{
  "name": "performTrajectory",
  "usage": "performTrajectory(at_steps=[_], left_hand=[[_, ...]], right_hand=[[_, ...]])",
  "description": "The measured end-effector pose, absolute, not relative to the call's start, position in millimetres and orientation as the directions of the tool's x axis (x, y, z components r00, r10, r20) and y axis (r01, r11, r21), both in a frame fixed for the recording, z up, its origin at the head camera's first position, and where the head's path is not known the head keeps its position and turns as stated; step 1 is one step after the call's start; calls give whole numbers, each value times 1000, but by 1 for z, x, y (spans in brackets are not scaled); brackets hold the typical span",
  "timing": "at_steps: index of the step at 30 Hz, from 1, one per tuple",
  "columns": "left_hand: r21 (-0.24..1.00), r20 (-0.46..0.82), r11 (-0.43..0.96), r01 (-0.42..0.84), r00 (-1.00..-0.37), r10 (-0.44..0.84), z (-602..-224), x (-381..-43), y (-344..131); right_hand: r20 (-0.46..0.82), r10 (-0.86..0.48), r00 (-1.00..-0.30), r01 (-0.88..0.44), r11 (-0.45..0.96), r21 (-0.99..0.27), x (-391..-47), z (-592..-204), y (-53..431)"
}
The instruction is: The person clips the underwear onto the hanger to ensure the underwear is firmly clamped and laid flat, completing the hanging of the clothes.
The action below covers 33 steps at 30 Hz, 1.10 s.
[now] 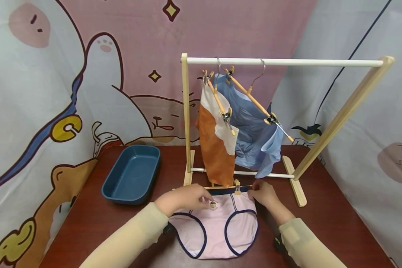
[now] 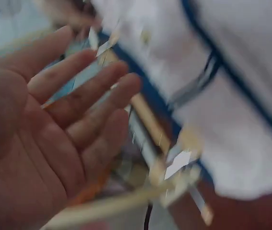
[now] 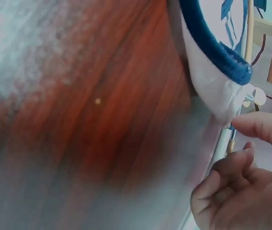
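A pair of pink underpants (image 1: 217, 227) with navy trim lies flat on the table, its waistband toward the rack. Along the waistband runs a clip hanger (image 2: 148, 122); one clip (image 1: 237, 188) sits on the band near its right end, and another clip (image 2: 179, 160) shows in the left wrist view. My left hand (image 1: 189, 199) hovers over the left part of the waistband, fingers extended and holding nothing. At the band's right corner, my right hand (image 1: 264, 192) pinches the fabric, its other fingers curled.
Behind stands a rack (image 1: 284, 62) with a white rail and wooden posts. An orange-and-white garment (image 1: 214, 130) and a blue garment (image 1: 248, 126) hang there on clip hangers. A blue basin (image 1: 131, 173) rests on the left of the brown table (image 1: 83, 230).
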<state>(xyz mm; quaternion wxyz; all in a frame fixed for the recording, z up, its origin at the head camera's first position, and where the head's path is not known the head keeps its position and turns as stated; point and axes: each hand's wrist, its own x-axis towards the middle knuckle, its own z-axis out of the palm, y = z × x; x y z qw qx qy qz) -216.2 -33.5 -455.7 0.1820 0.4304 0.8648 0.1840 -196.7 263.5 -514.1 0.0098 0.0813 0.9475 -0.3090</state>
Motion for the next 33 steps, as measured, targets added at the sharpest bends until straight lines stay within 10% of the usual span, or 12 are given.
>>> performTrajectory(at_steps=[12, 25, 33], left_hand=[[500, -8, 837, 223, -965, 262, -412, -255, -80], [905, 322, 232, 356, -931, 172, -414, -289, -74], [907, 368, 165, 388, -919, 142, -406, -304, -63]], right_hand=[[226, 17, -974, -106, 848, -520, -197, -506, 236], [253, -180, -951, -272, 876, -398, -217, -504, 202], [109, -195, -975, -223, 856, -466, -224, -501, 173]])
